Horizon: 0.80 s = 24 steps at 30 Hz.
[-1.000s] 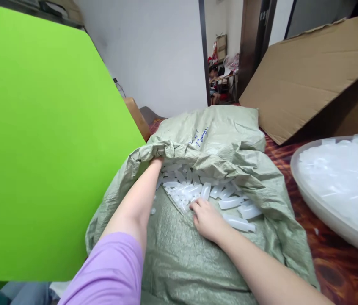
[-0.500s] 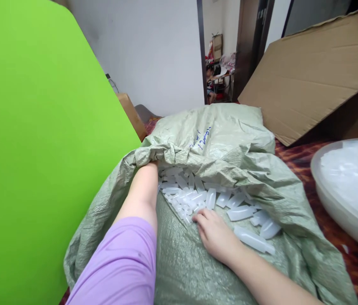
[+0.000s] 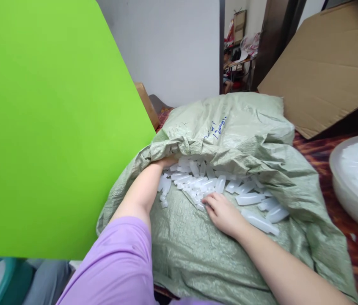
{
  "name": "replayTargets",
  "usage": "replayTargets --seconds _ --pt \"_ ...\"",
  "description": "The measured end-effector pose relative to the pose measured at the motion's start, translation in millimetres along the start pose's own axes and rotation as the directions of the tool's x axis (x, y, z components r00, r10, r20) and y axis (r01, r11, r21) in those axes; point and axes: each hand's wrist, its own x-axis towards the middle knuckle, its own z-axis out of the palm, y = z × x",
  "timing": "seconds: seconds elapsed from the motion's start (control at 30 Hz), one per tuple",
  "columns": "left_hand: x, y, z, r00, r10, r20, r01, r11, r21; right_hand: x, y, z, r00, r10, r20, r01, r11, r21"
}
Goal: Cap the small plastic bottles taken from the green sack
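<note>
A large pale green woven sack [image 3: 182, 237] lies in front of me with its mouth towards me. Inside the mouth is a heap of small translucent white plastic bottles [image 3: 198, 183], some with narrow necks. My left hand [image 3: 167, 161] reaches under the sack's upper lip at the left of the heap; its fingers are hidden by the folds. At the near edge of the heap, my right hand [image 3: 222, 213] rests with its fingers curled together, touching the bottles and the sack. What it grips, if anything, is hidden.
A bright green panel [image 3: 55, 127] stands close on the left. On the right are a round white tub [image 3: 344, 190] full of similar pieces and a leaning cardboard sheet [image 3: 328, 63]. A teal basin [image 3: 14, 281] is at lower left. Through the doorway, a person is partly visible.
My view has shifted left and down, bringing in the teal basin. My left arm has angled right under the lip, uncovering bottles beside it. My right hand stays at the heap's edge.
</note>
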Motion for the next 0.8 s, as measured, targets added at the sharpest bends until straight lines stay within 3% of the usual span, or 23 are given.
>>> replayTargets --seconds 0.23,0.53,0.67,0.8 --pt "-40.9 -17.9 20.4 0.993 -0.097 0.068 0.098 0.995 -0.004 1.9 3.5 1.4 1.000 0.002 -0.026 -0.002 1.000 -0.025" --pt "-116.4 -13.8 33.3 0.973 -0.203 0.111 0.195 0.978 0.076 -0.2 -1.8 4.3 0.997 -0.006 -0.072 -0.002 0.995 -0.101" --pt "-142.8 -9.9 29.0 0.969 -0.164 0.187 0.154 0.986 0.066 -2.6 -5.3 3.2 0.994 0.036 -0.101 -0.047 0.993 -0.108" --pt "-163.6 -9.4 19.8 0.956 -0.051 0.290 0.038 0.998 0.051 -0.1 -4.0 0.2 0.988 0.116 -0.102 -0.125 0.988 -0.093"
